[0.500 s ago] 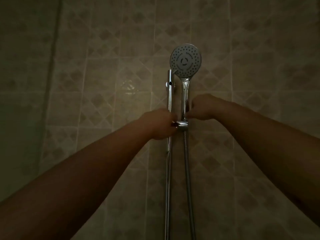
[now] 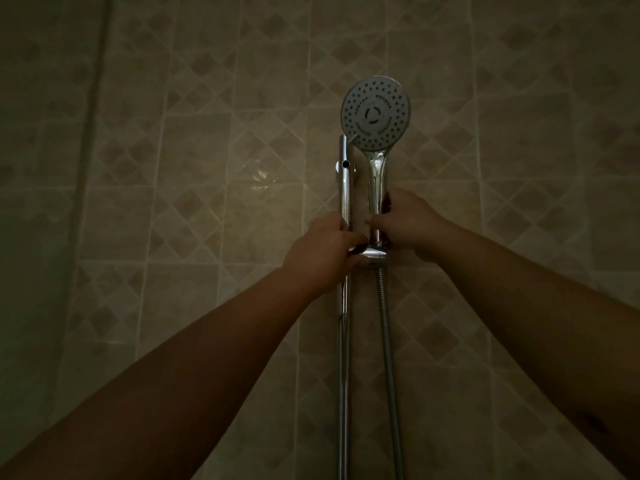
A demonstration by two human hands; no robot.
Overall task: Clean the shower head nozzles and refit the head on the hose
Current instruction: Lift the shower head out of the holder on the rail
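Shower head [image 2: 375,112] handle held in right hand [image 2: 407,223]'s grip; left hand [image 2: 322,251] grips bracket [image 2: 373,253].

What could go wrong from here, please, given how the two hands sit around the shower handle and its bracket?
The right hand grips only the low end of the glossy shower head handle, so it might slip and drop. The left hand covers the bracket on the rail; a finger could get pinched there. The dim light may hide the hose joint.
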